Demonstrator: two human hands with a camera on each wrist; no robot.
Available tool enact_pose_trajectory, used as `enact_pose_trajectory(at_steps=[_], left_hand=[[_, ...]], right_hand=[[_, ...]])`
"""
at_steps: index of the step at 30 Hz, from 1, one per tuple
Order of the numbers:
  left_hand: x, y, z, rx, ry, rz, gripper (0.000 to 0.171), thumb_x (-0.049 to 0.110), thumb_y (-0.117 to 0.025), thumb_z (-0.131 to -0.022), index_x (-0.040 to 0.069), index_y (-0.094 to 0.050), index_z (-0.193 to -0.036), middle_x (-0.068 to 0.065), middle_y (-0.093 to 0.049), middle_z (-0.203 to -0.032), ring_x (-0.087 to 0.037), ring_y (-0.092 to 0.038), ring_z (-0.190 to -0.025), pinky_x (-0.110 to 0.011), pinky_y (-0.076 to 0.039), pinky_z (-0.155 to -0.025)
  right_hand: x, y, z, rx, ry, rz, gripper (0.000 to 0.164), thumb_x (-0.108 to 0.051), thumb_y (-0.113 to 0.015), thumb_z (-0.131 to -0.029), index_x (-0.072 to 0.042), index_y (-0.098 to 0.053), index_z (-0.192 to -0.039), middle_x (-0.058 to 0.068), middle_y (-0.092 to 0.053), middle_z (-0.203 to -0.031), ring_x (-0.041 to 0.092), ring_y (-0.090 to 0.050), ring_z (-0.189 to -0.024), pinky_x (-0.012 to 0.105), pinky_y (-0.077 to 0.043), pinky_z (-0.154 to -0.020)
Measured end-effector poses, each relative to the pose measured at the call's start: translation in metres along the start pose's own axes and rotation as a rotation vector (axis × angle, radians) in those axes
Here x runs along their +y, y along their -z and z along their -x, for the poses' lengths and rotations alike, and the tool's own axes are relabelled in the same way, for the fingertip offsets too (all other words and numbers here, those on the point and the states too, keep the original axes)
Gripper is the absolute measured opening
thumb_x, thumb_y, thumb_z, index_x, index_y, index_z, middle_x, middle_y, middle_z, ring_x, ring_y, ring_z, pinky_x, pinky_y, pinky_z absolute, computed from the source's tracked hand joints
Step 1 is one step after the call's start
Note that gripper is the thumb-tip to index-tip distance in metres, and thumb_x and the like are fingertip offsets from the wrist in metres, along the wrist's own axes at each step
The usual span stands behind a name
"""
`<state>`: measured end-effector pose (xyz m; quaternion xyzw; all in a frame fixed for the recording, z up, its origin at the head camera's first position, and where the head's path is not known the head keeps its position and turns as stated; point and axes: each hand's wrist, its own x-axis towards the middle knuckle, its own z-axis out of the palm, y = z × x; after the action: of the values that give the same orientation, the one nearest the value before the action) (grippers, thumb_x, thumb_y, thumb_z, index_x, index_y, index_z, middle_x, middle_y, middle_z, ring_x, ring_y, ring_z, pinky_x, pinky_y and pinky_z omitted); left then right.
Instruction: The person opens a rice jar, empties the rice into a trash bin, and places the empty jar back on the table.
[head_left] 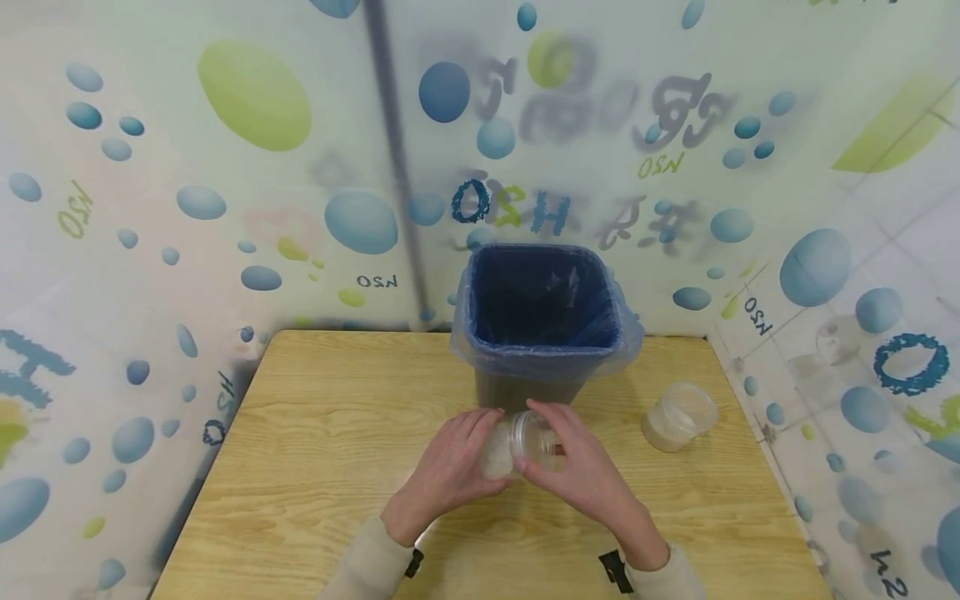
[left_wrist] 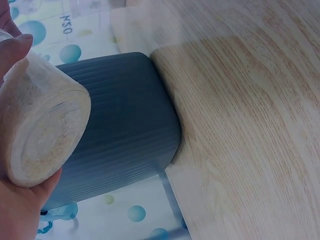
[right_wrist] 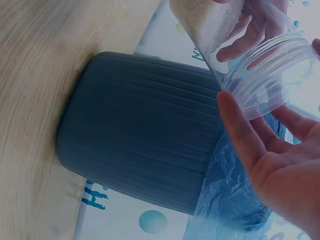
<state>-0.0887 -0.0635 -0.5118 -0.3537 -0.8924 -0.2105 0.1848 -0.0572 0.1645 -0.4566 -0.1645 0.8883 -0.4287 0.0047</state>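
Gripping clear jar (head_left: 498, 454) | left hand (head_left: 453, 463): base end | right hand (head_left: 583, 467): ringed end

Two clear containers (head_left: 497, 454) (head_left: 670, 427), one bin (head_left: 517, 390), one blue liner (head_left: 628, 335), one table (head_left: 337, 400).

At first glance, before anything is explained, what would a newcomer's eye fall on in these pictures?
Probably the dark bin with its blue liner, at the back of the wooden table. Then the tilted clear jar of pale grains in front, held between left hand and right hand. Another clear container stands to the right.
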Motion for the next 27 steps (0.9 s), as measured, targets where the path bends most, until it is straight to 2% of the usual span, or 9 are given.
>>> enact_pose_trajectory(at_steps=[8, 14, 21, 27], left_hand=[[0.0, 0.001, 0.0009, -0.002, 0.001, 0.002, 0.096, 0.047, -0.096, -0.063, 0.005, -0.054, -0.138, -0.009, -0.064, -0.128, -0.028, -0.064, -0.116, -0.044, -0.055, -0.097], [-0.0006, 0.0011, 0.001, -0.003, 0.002, 0.002, 0.095, 0.047, -0.096, -0.063, 0.005, -0.055, -0.138, -0.01, -0.065, -0.129, -0.028, -0.064, -0.116, -0.043, -0.055, -0.097], [-0.0011, 0.0003, 0.0013, -0.009, 0.005, -0.003, 0.096, 0.047, -0.096, -0.062, 0.005, -0.055, -0.138, -0.01, -0.065, -0.129, -0.027, -0.064, -0.116, -0.043, -0.055, -0.097], [-0.0008, 0.0003, 0.0005, 0.012, -0.001, 0.002, 0.097, 0.048, -0.096, -0.061, 0.005, -0.055, -0.137, -0.01, -0.065, -0.128, -0.027, -0.064, -0.115, -0.043, -0.055, -0.096]], right_hand=[[0.0062, 0.0031, 0.0014, -0.01, 0.149, 0.074, 0.074, -0.038, -0.082, -0.086, -0.022, -0.05, -0.152, 0.002, -0.049, -0.152, 0.026, -0.053, -0.134, 0.05, -0.053, -0.099], [0.0083, 0.0064, 0.0009, -0.059, 0.217, 0.063, 0.077, -0.027, -0.084, -0.085, -0.02, -0.049, -0.153, 0.0, -0.045, -0.159, 0.026, -0.046, -0.143, 0.054, -0.046, -0.108], [0.0087, 0.0076, 0.0018, -0.101, 0.229, 0.058, 0.084, -0.026, -0.083, -0.085, -0.019, -0.042, -0.158, 0.002, -0.036, -0.165, 0.029, -0.037, -0.149, 0.058, -0.041, -0.112], [0.0053, 0.0041, 0.0022, -0.08, 0.145, 0.052, 0.082, -0.038, -0.08, -0.09, -0.019, -0.039, -0.159, 0.009, -0.038, -0.163, 0.035, -0.042, -0.145, 0.061, -0.044, -0.108]])
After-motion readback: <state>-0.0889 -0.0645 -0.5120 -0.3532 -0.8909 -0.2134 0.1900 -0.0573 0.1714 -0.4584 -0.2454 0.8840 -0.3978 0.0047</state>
